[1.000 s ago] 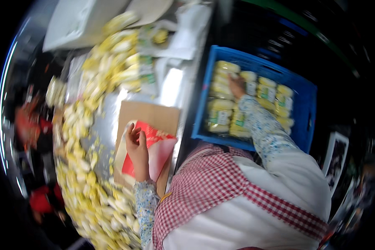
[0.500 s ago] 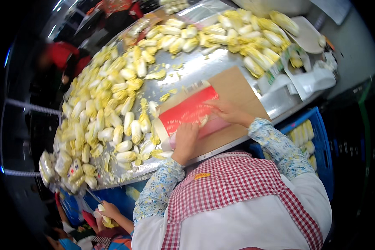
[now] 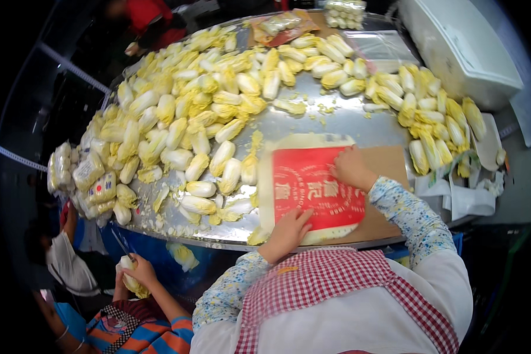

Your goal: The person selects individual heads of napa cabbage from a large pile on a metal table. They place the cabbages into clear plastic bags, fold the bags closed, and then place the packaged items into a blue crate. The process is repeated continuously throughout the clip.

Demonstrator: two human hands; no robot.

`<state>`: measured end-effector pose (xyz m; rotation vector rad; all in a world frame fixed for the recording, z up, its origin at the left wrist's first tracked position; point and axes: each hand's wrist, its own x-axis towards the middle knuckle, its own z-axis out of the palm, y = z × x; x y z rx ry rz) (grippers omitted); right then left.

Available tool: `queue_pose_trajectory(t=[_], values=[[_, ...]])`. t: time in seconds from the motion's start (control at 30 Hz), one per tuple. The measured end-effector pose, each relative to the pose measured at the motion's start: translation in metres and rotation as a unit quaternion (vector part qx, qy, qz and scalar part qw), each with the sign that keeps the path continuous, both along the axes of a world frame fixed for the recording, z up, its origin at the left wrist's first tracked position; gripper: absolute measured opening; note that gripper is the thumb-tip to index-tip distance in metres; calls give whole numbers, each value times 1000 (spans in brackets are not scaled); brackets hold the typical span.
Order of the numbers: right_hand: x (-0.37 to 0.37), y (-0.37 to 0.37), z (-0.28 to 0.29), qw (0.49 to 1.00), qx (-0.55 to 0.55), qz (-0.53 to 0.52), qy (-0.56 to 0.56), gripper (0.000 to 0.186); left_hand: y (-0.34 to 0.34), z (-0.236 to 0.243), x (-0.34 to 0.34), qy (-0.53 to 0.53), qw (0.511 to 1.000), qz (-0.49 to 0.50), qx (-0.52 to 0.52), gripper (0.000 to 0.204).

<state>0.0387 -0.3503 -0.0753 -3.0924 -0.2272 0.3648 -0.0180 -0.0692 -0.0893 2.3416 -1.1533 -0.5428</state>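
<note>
A flat red plastic bag with cream borders (image 3: pixel 321 203) lies on a sheet of brown cardboard (image 3: pixel 389 162) at the table's near edge. My left hand (image 3: pixel 286 233) rests on the bag's near edge, fingers stretched out and apart. At the bag's right part, my right hand (image 3: pixel 355 167) has its fingers bent and pressed together on the plastic. Its fingertips are partly hidden. Left of the bag lie yellow-and-white Chinese cabbage hearts (image 3: pixel 222 158), heaped toward the far left.
The metal table (image 3: pixel 324 121) bears leaf scraps. Packed bags of cabbage (image 3: pixel 103 189) stand at its left end. A white tub (image 3: pixel 460 47) is at the far right. A co-worker's hand (image 3: pixel 138 271) holds a cabbage and a knife (image 3: pixel 122 243) at the lower left.
My view has swung, so the table sits differently. The bag, folded or bunched before, now lies flatter with more red showing. My left hand has spread its fingers; my right has drawn nearer the bag's right side.
</note>
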Motion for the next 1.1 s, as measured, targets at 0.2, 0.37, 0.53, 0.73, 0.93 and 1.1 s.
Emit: queue_pose_trajectory(t=[0.2, 0.37, 0.53, 0.73, 0.93, 1.1], values=[[187, 9, 7, 911, 309, -158, -224, 43, -20, -24, -3, -100, 991, 86, -2, 59], [287, 65, -54, 845, 356, -305, -255, 85, -19, -15, 13, 20, 990, 124, -66, 47], [294, 62, -66, 794, 433, -342, -255, 81, 0, 15, 70, 232, 922, 249, -188, 39], [239, 27, 38, 843, 496, -88, 189, 51, -17, 99, 208, -357, 903, 207, -124, 46], [290, 26, 46, 815, 555, -147, 81, 57, -12, 67, 226, 289, 853, 295, -319, 44], [334, 100, -24, 948, 229, -119, -187, 78, 16, 38, 210, 585, 564, 252, -526, 45]])
